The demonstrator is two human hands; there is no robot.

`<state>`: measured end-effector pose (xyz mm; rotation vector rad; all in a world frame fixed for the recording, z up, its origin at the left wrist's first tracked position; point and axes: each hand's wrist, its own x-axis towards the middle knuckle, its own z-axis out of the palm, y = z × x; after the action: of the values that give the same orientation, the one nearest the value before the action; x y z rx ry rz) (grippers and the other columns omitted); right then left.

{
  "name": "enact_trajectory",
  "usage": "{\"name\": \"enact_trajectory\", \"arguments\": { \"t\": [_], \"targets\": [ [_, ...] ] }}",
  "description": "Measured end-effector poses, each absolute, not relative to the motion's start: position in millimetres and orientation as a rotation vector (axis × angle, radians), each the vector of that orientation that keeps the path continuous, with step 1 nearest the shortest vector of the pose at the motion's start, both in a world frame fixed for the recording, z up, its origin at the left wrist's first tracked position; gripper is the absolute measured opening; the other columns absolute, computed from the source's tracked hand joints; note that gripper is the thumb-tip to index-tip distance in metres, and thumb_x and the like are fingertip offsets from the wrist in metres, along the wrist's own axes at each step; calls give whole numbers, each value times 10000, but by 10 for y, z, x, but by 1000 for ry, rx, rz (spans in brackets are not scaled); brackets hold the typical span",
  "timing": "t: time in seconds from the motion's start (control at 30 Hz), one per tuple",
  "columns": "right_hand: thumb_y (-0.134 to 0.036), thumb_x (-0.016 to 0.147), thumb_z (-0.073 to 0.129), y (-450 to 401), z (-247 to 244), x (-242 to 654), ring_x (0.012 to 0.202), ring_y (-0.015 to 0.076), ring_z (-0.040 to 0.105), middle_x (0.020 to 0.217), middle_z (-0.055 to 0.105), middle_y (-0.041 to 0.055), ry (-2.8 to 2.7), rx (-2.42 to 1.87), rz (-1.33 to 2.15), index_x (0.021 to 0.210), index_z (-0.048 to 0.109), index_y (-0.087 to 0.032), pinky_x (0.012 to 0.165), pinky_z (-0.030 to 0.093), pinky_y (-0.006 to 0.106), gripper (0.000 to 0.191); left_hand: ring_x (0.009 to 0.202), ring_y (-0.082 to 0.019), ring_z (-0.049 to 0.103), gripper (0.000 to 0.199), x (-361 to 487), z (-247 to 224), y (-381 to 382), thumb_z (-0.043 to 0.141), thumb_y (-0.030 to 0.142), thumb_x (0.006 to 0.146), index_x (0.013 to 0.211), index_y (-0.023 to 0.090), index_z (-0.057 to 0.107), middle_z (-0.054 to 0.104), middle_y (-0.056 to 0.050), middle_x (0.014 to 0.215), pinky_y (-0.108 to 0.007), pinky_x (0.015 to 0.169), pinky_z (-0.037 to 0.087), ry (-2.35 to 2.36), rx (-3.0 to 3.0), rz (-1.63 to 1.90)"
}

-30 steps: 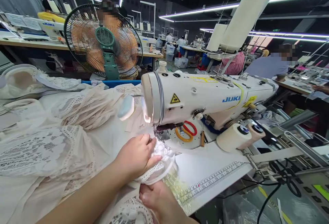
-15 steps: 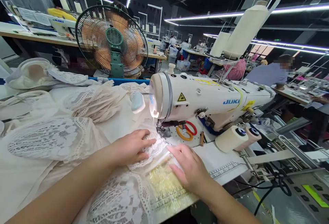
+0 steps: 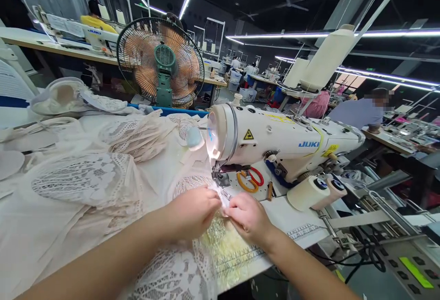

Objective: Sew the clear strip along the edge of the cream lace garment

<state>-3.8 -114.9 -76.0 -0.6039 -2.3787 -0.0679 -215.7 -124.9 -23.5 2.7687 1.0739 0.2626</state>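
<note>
White lace fabric (image 3: 192,181) lies at the needle of a white JUKI sewing machine (image 3: 275,137). My left hand (image 3: 197,210) is closed on the lace just in front of the presser foot (image 3: 220,178), its fingers curled under. Close beside it, my right hand (image 3: 249,217) pinches the edge of the same lace between thumb and fingers. Between the hands, a short stretch of white edging runs up to the foot. More lace (image 3: 172,270) hangs over the table edge below my left forearm.
Cream lace pieces (image 3: 85,178) cover the table's left side. Scissors with red and orange handles (image 3: 250,178) and a wooden-handled tool (image 3: 270,189) lie beneath the machine arm. Thread cones (image 3: 307,192) stand at right. A fan (image 3: 165,61) is behind the table; co-workers sit farther off.
My left hand has gone from lying flat with spread fingers to gripping the lace. My right fingers have closed into a pinch, and the hands are nearer together. The view has shifted slightly.
</note>
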Motion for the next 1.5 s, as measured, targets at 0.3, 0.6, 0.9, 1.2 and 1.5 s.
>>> {"name": "enact_trajectory", "arguments": {
  "t": [0.3,0.6,0.9,1.2,1.5],
  "targets": [
    [-150,931,454,-1141,-806,-77,706,172,418,768,557,40,-2390,-726,-126,816,624,-147,594,322,277,205,887,-228,565,153,-2136,-417,-1278,586,225,852,956,168,683,600,-67,905,-438,938,429,1070,2856,205],
    [-116,871,471,-1175,-830,-82,736,188,448,874,598,56,-2448,-819,-180,1079,626,-124,609,357,288,260,933,-232,569,185,-2210,-399,-1139,546,143,868,987,186,681,633,-55,929,-466,1002,360,1146,2903,122],
    [-71,834,437,-1187,-803,-74,728,189,459,827,562,65,-2431,-848,-90,988,629,-143,605,361,284,257,1181,-280,496,400,-2291,-345,-1008,516,20,779,1133,170,625,621,-93,1179,-556,1088,261,1207,2811,38],
    [-86,852,412,-1180,-788,-77,710,186,461,801,556,74,-2394,-809,-74,928,636,-141,587,357,282,243,1306,-296,399,530,-2296,-323,-940,472,-37,766,1244,172,562,580,-110,1287,-614,1098,234,1384,2792,-57],
    [-79,862,407,-1197,-765,-93,725,186,478,789,556,77,-2368,-778,-60,917,635,-138,595,360,274,242,1345,-349,347,560,-2365,-400,-861,523,-19,731,1252,180,566,480,-143,1398,-681,1073,212,1556,2762,-49]
  ]
}}
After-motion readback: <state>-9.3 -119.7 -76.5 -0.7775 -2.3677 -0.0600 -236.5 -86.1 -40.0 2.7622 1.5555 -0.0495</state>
